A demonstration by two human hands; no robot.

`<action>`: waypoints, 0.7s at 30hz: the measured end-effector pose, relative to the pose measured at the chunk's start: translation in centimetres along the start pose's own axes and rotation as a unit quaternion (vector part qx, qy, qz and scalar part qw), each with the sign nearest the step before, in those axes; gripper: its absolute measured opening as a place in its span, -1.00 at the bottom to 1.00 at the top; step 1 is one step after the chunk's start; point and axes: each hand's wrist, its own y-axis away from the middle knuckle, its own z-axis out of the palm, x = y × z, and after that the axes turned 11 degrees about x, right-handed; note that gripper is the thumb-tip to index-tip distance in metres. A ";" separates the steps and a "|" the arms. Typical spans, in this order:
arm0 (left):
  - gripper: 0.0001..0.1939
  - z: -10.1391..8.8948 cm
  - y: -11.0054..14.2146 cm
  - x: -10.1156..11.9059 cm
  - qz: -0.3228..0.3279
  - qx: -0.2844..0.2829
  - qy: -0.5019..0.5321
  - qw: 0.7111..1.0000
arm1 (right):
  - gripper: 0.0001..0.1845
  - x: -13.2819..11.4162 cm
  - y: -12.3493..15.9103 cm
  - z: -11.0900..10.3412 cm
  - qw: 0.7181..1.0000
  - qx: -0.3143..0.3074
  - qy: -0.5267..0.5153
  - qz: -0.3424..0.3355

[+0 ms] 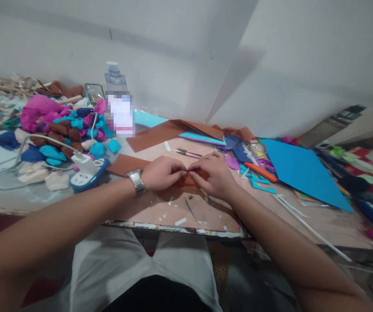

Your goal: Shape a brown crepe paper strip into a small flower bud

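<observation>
Over the middle of the table my two hands meet, pinching a small piece of brown paper [186, 181] between thumbs and fingers. My left hand [164, 174], with a metal watch [137, 182] on its wrist, grips the paper's left part. From the other side my right hand [214, 175] presses on it, its outer fingers bent. Much of the piece is hidden by the fingers. A brown strip [128, 165] lies just left of my left hand. Beyond the hands rests a pen [189, 154]. White scraps [180, 222] dot the board near the table's front edge.
Crumpled coloured paper [43, 112] is heaped at the left, beside a blue-and-white power strip [87, 175] with a plugged-in charger. A bottle [115, 78] and a blurred phone [119, 115] stand behind. To the right are an orange cutter [261, 172] and a blue sheet [303, 171].
</observation>
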 end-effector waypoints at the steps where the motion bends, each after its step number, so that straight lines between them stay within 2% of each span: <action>1: -0.75 0.0 0.0 -0.1 -0.002 -0.001 0.010 1.000 | -0.89 0.0 0.0 0.0 1.000 0.000 -0.004 -0.003; 8: -0.76 0.3 -0.1 -1.0 -0.014 -0.027 0.078 0.996 | -0.87 0.3 0.1 0.1 0.999 0.020 -0.011 -0.023; 13: -0.78 0.4 0.0 -0.9 -0.007 -0.009 0.047 0.999 | -0.84 0.4 0.2 0.1 0.999 0.021 -0.009 -0.026; 21: -0.77 0.1 0.0 -0.3 -0.012 -0.026 0.031 0.999 | -0.85 0.0 0.1 0.2 1.000 0.011 -0.003 -0.020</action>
